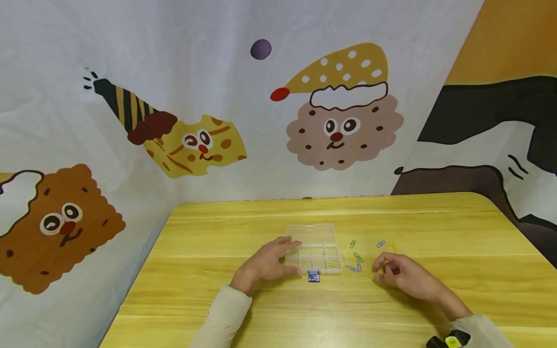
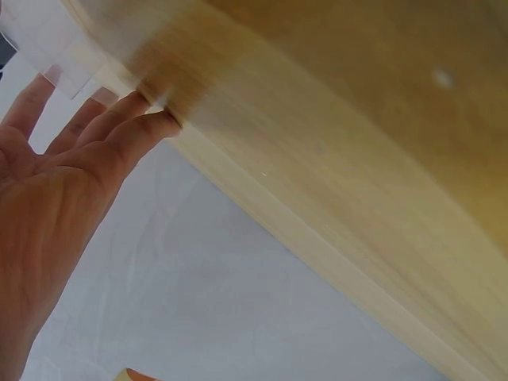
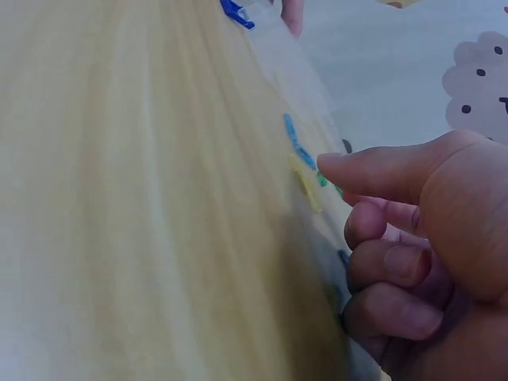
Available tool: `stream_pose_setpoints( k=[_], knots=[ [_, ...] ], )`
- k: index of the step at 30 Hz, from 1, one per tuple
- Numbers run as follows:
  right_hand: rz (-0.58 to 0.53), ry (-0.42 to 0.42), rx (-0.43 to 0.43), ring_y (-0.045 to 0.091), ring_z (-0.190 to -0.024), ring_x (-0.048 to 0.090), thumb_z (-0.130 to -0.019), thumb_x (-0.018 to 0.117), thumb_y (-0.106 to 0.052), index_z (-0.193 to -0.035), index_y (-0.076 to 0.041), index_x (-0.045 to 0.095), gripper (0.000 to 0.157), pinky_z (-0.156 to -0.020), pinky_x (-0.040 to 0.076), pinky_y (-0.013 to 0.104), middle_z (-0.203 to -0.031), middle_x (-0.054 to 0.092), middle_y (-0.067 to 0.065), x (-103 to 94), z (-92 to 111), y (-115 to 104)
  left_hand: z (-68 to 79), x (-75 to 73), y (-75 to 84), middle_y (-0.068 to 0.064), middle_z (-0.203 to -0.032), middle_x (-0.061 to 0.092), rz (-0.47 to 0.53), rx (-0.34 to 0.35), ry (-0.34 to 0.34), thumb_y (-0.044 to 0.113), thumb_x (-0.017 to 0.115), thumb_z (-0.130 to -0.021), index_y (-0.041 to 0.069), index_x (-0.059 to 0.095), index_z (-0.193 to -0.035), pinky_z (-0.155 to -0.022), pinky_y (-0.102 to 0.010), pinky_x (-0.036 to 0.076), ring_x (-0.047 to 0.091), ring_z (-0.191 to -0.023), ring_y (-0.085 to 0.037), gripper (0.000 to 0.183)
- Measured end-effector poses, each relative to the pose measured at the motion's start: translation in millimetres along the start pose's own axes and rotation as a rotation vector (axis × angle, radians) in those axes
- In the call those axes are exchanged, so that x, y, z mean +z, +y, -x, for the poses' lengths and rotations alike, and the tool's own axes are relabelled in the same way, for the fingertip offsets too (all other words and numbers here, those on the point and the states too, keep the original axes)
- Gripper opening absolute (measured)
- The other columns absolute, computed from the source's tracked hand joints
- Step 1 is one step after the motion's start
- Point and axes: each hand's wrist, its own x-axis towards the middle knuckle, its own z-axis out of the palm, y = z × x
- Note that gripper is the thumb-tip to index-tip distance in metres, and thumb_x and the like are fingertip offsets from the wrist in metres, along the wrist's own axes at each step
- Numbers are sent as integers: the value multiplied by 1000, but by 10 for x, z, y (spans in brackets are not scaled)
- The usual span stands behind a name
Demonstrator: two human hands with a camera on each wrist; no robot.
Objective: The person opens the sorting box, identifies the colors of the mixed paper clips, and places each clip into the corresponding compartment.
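A clear plastic compartment box (image 1: 292, 261) lies with its lid (image 1: 319, 235) folded back. One compartment holds a yellow paper clip (image 1: 332, 264). My left hand (image 1: 271, 260) rests at the box's left side, fingers spread, thumb along the front edge. Its fingertips (image 2: 168, 123) touch the table in the left wrist view. My right hand (image 1: 406, 275) hovers right of the box beside a yellow paper clip (image 3: 305, 184). Thumb and index finger reach toward that clip with a gap between them; the other fingers curl in. I see nothing held there.
Between box and right hand lie green paper clips (image 1: 358, 257) and blue-purple ones (image 1: 350, 268). Behind the right hand are a purple clip (image 1: 381, 243) and yellow clips (image 1: 393, 247). A small blue piece (image 1: 314, 276) sits at the box's front edge. A printed cloth (image 1: 209, 58) hangs behind the table.
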Motion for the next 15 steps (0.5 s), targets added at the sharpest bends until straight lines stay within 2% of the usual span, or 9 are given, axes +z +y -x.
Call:
stream_pose_setpoints(
  k=[9,15],
  knots=[
    [-66,7,31,2,-49,36,-85,68,-24,-101,-4,58,28,-48,35,25,-58,42,-5,53,29,82,-7,0,3,-1,-152,27,-12,1,0,55,65,-80,36,38,-142,-103,-52,34,30,-136,-29,71],
    [-55,24,-12,1,-49,34,-85,68,-22,-98,-6,61,22,-48,35,26,-57,42,-6,72,39,89,-5,-6,7,0,-152,27,-9,-5,-3,56,65,-79,36,38,-142,-104,-51,33,30,-137,-28,71]
  ],
)
